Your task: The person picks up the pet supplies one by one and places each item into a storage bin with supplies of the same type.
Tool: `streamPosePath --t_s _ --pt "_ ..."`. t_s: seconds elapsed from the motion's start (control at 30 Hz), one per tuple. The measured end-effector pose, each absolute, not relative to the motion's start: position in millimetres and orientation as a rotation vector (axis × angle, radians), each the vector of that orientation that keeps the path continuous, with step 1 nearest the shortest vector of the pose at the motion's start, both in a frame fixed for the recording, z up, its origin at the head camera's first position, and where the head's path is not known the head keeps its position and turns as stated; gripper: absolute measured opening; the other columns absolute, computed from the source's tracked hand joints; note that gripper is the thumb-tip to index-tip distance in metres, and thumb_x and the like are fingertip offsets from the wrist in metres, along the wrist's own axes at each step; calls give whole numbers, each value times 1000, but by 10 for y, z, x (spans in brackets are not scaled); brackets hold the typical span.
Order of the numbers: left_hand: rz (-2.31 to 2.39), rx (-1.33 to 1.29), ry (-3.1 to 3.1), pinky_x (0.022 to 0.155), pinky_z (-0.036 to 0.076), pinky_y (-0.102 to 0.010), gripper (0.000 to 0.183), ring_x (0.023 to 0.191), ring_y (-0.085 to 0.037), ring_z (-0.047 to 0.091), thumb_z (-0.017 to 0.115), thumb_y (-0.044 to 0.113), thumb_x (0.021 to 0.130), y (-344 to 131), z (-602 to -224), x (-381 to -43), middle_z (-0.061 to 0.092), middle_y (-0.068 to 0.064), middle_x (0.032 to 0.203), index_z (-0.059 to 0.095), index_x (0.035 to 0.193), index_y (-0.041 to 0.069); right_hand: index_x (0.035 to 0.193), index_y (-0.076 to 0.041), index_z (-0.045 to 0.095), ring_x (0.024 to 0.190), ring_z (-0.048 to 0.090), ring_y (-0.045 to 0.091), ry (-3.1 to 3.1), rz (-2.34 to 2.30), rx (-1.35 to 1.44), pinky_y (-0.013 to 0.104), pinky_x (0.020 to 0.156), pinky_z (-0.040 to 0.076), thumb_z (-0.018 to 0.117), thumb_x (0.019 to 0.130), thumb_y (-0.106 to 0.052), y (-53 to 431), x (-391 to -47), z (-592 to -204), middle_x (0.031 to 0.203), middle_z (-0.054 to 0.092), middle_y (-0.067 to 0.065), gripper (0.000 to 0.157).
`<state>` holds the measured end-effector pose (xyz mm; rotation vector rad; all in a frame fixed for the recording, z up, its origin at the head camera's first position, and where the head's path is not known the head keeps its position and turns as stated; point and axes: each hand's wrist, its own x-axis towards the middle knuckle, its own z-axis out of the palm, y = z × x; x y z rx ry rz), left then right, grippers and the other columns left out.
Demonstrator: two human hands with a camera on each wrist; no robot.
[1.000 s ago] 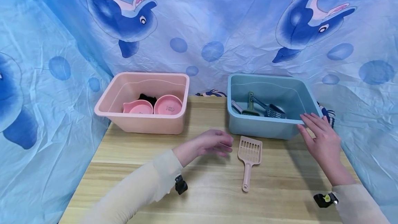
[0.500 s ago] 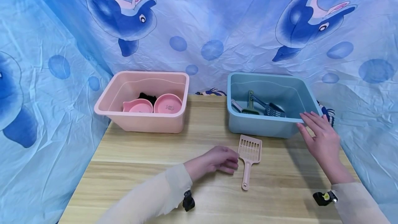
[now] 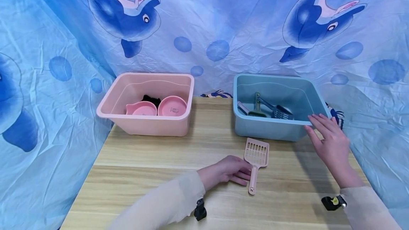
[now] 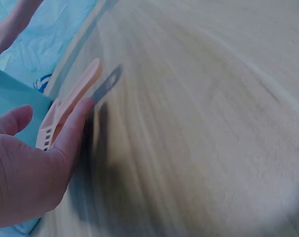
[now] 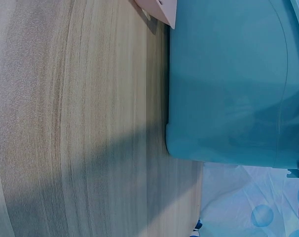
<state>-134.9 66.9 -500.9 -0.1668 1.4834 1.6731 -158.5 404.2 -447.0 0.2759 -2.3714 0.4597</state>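
A pink slotted litter scoop (image 3: 253, 180) lies on the wooden table, its handle toward the near edge. Just left of that handle is my left hand (image 3: 231, 170), fingers extended at its side. In the left wrist view, the thumb stands apart from the fingers and the scoop (image 4: 80, 88) shows beyond them; contact is hard to judge. My right hand (image 3: 332, 146) rests with straight fingers on the front right rim of a blue bin (image 3: 268, 130). Inside that bin lie a green scoop (image 3: 257, 107), a dark blue slotted scoop (image 3: 281, 113) and a pale handle (image 3: 243, 108).
At the back left stands a pink bin (image 3: 156, 126). It holds a round pink bowl (image 3: 172, 106), an eared pink bowl (image 3: 142, 108) and something black (image 3: 151, 99). A dolphin-printed blue cloth (image 3: 204, 20) hangs behind the table (image 3: 143, 159).
My left hand has come nearer and to the right, from beside the scoop's head to beside its handle. The right hand has stayed on the blue bin's rim.
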Motion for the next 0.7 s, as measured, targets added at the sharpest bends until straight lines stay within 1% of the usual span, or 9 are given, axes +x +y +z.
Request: streamPosePath --t_s 0.1,0.17,0.43,0.57,0.7 --pt "1662 -172 1473 85 67 -45 18 89 -23 78 73 13 101 711 -5052 -1325 75 -14 101 73 112 0 129 -5 77 124 67 48 -2366 459 275 49 129 33 46 103 -73 4043 -1587 -4478 127 74 23 79" --pt "1661 -177 1461 84 67 -45 17 85 -21 78 73 14 101 731 -5072 -1314 74 -13 100 73 111 1 128 -4 77 123 68 48 -2364 461 274 49 129 33 46 103 -74 4044 -1589 -4482 126 75 23 80" --pt "1699 -198 1426 84 67 -46 13 85 -24 79 73 12 100 769 -5128 -1310 76 -12 93 75 108 1 129 -5 77 123 67 48 -2367 460 274 49 128 33 45 103 -74 4039 -1591 -4480 127 74 23 81" --pt "1710 -198 1443 83 68 -43 12 82 -21 78 74 8 99 762 -5140 -1314 76 -11 90 76 109 1 130 -6 77 124 67 48 -2367 457 273 48 129 32 45 103 -74 4039 -1591 -4482 128 74 23 80" --pt "1714 -204 1467 81 68 -38 13 78 -17 76 75 4 97 740 -5133 -1312 77 -11 90 76 109 1 130 -6 77 124 67 47 -2364 455 274 46 129 31 46 103 -74 4042 -1591 -4489 127 74 23 79"
